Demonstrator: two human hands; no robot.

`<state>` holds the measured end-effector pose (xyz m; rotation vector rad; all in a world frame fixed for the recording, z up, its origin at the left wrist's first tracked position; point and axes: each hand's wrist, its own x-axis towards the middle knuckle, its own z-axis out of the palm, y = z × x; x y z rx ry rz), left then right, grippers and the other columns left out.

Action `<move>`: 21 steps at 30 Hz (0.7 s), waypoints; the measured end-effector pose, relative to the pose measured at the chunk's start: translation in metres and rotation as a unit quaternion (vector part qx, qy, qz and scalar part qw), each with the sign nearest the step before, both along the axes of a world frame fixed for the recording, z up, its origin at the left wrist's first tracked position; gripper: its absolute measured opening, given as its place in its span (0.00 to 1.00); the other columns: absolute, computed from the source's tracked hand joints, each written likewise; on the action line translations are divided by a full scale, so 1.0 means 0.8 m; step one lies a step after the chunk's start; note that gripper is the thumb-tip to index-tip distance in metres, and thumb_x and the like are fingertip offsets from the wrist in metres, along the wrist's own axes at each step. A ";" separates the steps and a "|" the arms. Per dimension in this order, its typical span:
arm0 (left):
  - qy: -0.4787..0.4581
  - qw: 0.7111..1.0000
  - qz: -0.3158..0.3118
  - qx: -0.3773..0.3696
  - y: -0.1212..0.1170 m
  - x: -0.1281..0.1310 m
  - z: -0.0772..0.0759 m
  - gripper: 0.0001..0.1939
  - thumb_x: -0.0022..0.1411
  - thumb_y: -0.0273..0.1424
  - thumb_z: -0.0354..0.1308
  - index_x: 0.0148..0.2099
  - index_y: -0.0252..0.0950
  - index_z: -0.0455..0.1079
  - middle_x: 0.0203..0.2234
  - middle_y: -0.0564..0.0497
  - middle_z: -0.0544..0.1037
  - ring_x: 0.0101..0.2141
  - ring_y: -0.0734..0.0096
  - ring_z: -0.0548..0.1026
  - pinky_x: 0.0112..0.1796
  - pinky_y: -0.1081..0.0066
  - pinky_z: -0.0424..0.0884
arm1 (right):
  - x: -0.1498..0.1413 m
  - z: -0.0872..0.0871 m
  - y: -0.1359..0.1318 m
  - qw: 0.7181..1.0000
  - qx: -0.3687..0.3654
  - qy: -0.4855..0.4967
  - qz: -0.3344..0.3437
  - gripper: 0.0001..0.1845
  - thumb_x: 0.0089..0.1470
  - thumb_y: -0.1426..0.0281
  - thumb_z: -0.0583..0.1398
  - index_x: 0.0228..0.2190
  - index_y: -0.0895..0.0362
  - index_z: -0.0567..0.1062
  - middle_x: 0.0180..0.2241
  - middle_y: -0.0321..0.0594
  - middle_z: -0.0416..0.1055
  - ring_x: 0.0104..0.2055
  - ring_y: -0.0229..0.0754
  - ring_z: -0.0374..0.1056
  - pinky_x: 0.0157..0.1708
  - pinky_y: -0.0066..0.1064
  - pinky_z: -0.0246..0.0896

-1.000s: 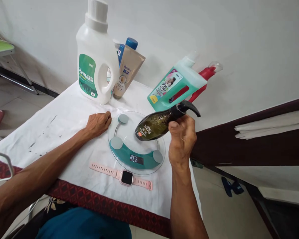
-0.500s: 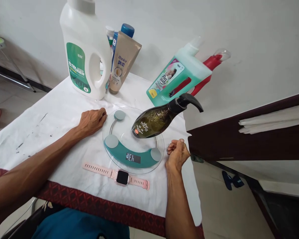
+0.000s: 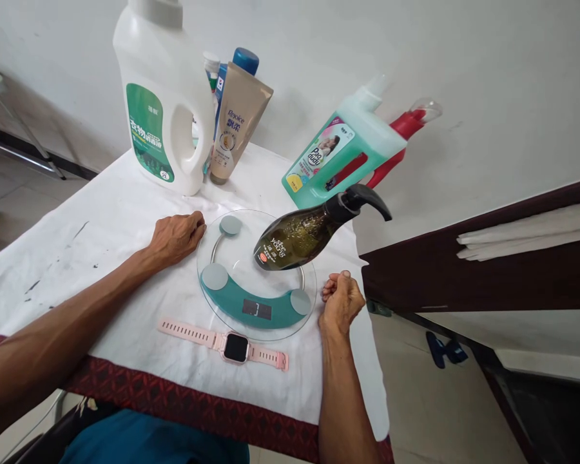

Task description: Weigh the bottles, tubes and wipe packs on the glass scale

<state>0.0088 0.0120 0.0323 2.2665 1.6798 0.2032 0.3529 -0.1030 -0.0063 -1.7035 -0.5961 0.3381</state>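
A dark green pump bottle [image 3: 294,238] with a black pump head stands on the round glass scale [image 3: 232,296]. On the scale's teal band, the small display [image 3: 256,309] shows only a faint partial mark. My left hand [image 3: 176,235] rests closed on the white cloth by the scale's left edge. To the right of the scale lies my right hand [image 3: 341,299], its fingers curled in and holding nothing. A pink smartwatch [image 3: 236,348] is stretched out flat in front of the scale.
At the back left stand a large white jug [image 3: 164,96] and a beige Rejoice tube [image 3: 239,122], with blue-capped items behind. A green jug [image 3: 338,148] and a red bottle [image 3: 406,125] stand back right, near the wall. The table's cloth [image 3: 106,277] has dark marks at left.
My right hand let go of the pump bottle, leaving it on the scale, and came down to the cloth. The display's digits have given way to a partial mark. My left hand stayed put.
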 end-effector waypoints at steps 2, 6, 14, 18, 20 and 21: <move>-0.004 1.000 0.000 0.000 0.000 -0.001 0.001 0.16 0.75 0.38 0.43 0.51 0.41 0.71 0.45 0.46 0.85 0.44 0.52 0.82 0.36 0.63 0.63 | -0.002 0.004 -0.002 1.000 0.003 -0.004 -0.001 0.29 0.55 0.40 0.61 0.29 0.55 0.72 0.22 0.32 0.64 0.23 0.34 0.59 0.22 0.29 0.53; 0.003 1.000 0.002 -0.006 -0.001 -0.001 0.004 0.17 0.76 0.39 0.42 0.50 0.41 0.71 0.44 0.46 0.86 0.43 0.52 0.82 0.35 0.63 0.63 | -0.022 0.031 -0.012 0.997 0.057 -0.053 -0.014 0.28 0.58 0.41 0.59 0.39 0.54 0.72 0.34 0.36 0.71 0.32 0.39 0.68 0.30 0.32 0.62; 0.014 1.000 -0.002 -0.019 -0.002 0.000 0.012 0.20 0.77 0.39 0.38 0.51 0.41 0.70 0.46 0.45 0.85 0.44 0.51 0.82 0.34 0.63 0.63 | -0.124 0.116 -0.002 0.956 0.024 -0.137 0.258 0.44 0.48 0.51 0.73 0.61 0.48 0.67 0.61 0.47 0.73 0.61 0.54 0.71 0.60 0.51 0.67; -0.002 1.000 -0.005 -0.021 -0.001 -0.001 0.011 0.20 0.76 0.40 0.39 0.51 0.41 0.71 0.45 0.45 0.86 0.44 0.51 0.83 0.35 0.63 0.65 | -0.139 0.116 0.021 0.969 -0.007 -0.134 0.205 0.35 0.46 0.55 0.75 0.53 0.51 0.72 0.48 0.43 0.80 0.50 0.52 0.77 0.54 0.50 0.72; -0.010 1.000 -0.005 -0.020 0.000 -0.002 0.011 0.20 0.76 0.40 0.39 0.50 0.41 0.71 0.45 0.45 0.86 0.44 0.51 0.82 0.35 0.63 0.66 | -0.135 0.113 0.025 0.969 -0.008 -0.129 0.208 0.31 0.46 0.55 0.75 0.48 0.51 0.74 0.44 0.41 0.82 0.45 0.51 0.78 0.51 0.48 0.73; -0.012 1.000 -0.004 -0.019 0.001 -0.002 0.011 0.20 0.76 0.40 0.39 0.50 0.41 0.71 0.45 0.45 0.86 0.43 0.51 0.82 0.35 0.63 0.66 | -0.132 0.113 0.025 0.969 -0.007 -0.117 0.218 0.30 0.45 0.55 0.75 0.47 0.51 0.75 0.43 0.40 0.82 0.44 0.50 0.78 0.50 0.47 0.74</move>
